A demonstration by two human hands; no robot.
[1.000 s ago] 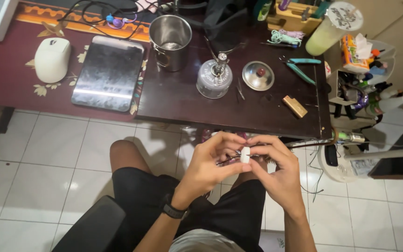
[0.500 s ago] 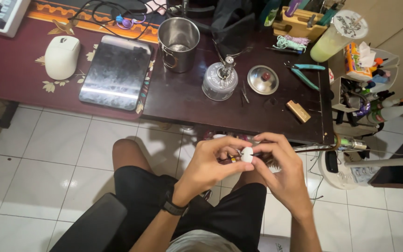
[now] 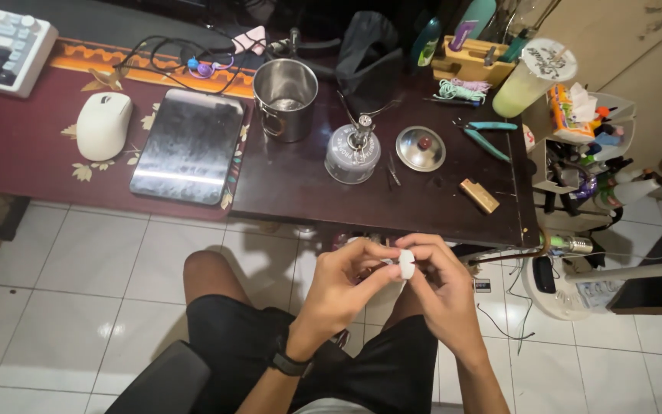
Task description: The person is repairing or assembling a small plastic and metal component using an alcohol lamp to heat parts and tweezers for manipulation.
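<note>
We've got the small white piece (image 3: 406, 264) pinched between left hand (image 3: 344, 280) and right hand (image 3: 442, 282), off the table's (image 3: 453, 218) near edge; light, probably slippery, best held by its sides.

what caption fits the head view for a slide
Seated person's left hand and right hand pinch a small white piece over the lap, before a cluttered dark desk.

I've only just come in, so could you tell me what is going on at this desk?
A seated person holds a small white piece between the fingertips of the left hand and the right hand, over their lap, just short of the dark desk. On the desk stand a metal mug, a small burner, a round lid and teal pliers, all untouched.
</note>
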